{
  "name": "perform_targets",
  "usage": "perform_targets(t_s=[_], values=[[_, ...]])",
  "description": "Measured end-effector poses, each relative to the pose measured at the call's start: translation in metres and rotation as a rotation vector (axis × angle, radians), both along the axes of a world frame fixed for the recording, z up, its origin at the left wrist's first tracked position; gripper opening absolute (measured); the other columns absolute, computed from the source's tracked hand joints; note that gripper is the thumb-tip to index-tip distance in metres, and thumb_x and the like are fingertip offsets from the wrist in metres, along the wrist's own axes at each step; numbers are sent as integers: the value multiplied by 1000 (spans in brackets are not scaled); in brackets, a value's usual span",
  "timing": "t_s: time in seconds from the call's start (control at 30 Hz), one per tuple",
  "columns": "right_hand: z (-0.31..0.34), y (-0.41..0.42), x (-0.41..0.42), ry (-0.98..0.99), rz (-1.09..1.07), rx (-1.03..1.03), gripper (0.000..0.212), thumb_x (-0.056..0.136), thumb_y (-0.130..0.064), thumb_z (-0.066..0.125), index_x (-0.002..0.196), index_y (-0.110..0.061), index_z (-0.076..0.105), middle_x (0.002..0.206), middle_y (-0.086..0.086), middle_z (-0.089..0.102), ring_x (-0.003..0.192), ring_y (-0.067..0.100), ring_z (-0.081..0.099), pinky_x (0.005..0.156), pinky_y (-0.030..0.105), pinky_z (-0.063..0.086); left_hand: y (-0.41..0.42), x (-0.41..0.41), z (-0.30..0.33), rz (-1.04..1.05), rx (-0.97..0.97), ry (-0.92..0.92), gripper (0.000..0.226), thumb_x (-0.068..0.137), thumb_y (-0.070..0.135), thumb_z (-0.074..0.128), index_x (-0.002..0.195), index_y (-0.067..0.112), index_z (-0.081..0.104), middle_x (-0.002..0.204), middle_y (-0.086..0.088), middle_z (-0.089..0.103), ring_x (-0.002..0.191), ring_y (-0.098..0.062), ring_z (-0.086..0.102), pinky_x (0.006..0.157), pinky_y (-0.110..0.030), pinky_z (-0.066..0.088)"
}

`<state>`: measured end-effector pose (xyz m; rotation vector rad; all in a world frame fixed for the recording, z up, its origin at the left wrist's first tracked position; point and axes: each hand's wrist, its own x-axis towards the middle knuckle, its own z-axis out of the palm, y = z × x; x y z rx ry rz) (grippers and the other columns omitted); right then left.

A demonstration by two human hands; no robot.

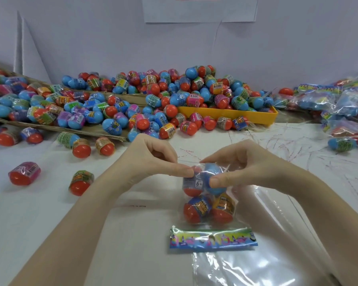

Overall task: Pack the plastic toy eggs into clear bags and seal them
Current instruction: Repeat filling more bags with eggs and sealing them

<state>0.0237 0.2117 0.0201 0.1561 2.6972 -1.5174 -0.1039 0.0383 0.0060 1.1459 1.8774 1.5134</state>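
Bag (208,203) of eggs pinched at top between both hands (153,159).

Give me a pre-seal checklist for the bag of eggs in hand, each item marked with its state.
1. Clear plastic bag holds four toy eggs: ok.
2. Left hand pinches the bag's open end: ok.
3. Right hand pinches the open end: ok.
4. Printed header card lies flat at the near end: ok.
5. Opening already sealed: cannot tell.
6. Spare clear bags within reach: ok.
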Motion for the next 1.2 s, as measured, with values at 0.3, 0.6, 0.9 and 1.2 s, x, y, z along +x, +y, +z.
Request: perform_targets(t_s=[0.3,0.6,0.9,1.2], values=[[4,5,5,-13,66,-180,33,58,-18,79,91,-18,74,89,4,73,83,20,69,70,29,56,1,2,2,28,-31,-81,44,45,29,91,70,14,58,62,2,63,53,-10,58,50,-17,47],[7,5,6,102,41,-228,27,56,-20,78,79,-31,72,83,-3,71,80,12,67,74,27,55,0,4,1,-156,-107,-159,27,55,43,71,67,20,76,71,-6,73,60,-15,68,52,-17,51],[19,21,20,-44,127,-233,16,63,-23,76,79,-23,74,81,1,72,73,14,68,62,21,54,1,4,0,-88,-24,-297,65,30,72,78,74,23,77,79,-7,74,62,-18,71,50,-15,51],[15,52,16,572,-860,-390,63,92,-38,46,145,-14,22,146,3,35,129,17,39,106,38,36,9,-5,-11,630,280,76,28,83,36,54,68,15,66,58,7,68,45,-4,58,44,-10,46]])
